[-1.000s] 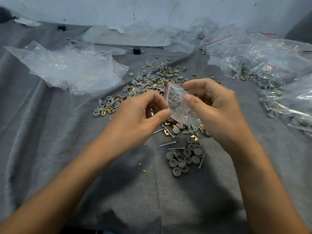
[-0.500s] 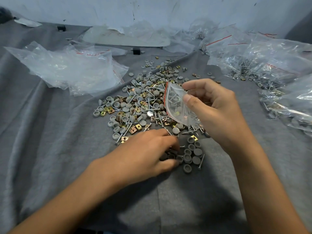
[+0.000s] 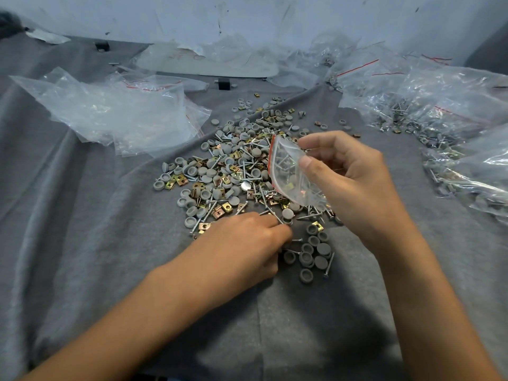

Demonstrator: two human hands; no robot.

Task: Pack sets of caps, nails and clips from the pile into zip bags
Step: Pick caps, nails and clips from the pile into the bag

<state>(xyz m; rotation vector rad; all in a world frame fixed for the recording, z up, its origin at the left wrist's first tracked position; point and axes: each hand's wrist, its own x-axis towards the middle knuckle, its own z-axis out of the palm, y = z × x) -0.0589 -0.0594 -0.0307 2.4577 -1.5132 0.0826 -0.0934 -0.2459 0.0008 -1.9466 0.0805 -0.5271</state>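
Nearest, on the grey-clothed table (image 3: 110, 270), a loose cluster of caps (image 3: 313, 254) with a nail or two: light, hard, round, apt to roll, so best pinched across the rim. Just beside, left grip (image 3: 240, 250) knuckles-up, fingertips curled down at the pile's near edge; pinching anything or not, cannot tell. Beyond, the pile (image 3: 233, 171) of caps, nails and brassy clips: thin pointed nails best taken by the shank, flat clips by an edge. Over its right side, right grip (image 3: 351, 185) pinching the zip bag (image 3: 288, 177), thumb on the film, red-lined mouth leftward, some parts inside; limp and slippery, so hold near the mouth. Farther back, empty bags (image 3: 118, 114) left, filled bags (image 3: 439, 114) right.
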